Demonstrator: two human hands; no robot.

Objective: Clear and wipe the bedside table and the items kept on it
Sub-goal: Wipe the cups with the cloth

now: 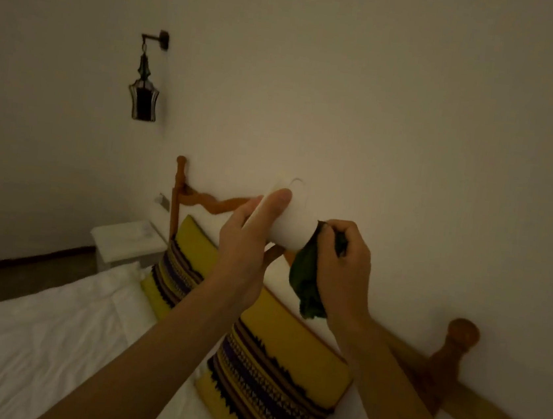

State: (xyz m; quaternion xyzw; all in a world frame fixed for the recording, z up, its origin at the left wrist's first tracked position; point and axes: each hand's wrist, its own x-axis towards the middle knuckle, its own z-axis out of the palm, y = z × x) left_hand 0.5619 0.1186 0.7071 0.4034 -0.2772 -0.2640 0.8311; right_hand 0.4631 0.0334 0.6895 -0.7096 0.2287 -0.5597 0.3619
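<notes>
My left hand (247,240) is wrapped around a white cup-like object (292,223), held up on its side in front of the pale wall; its far end blends into the wall. My right hand (342,268) clutches a dark green cloth (306,283) bunched against the object's near end, with the rest of the cloth hanging down. A white bedside table (126,240) stands far off at the left, beyond the bed, with what looks like folded white fabric on top.
Below my arms lies a bed with white sheets (29,336) and two yellow patterned pillows (270,374) leaning on a wooden headboard (458,354). A dark lantern (143,97) hangs from a wall bracket at upper left. Dark floor runs along the left wall.
</notes>
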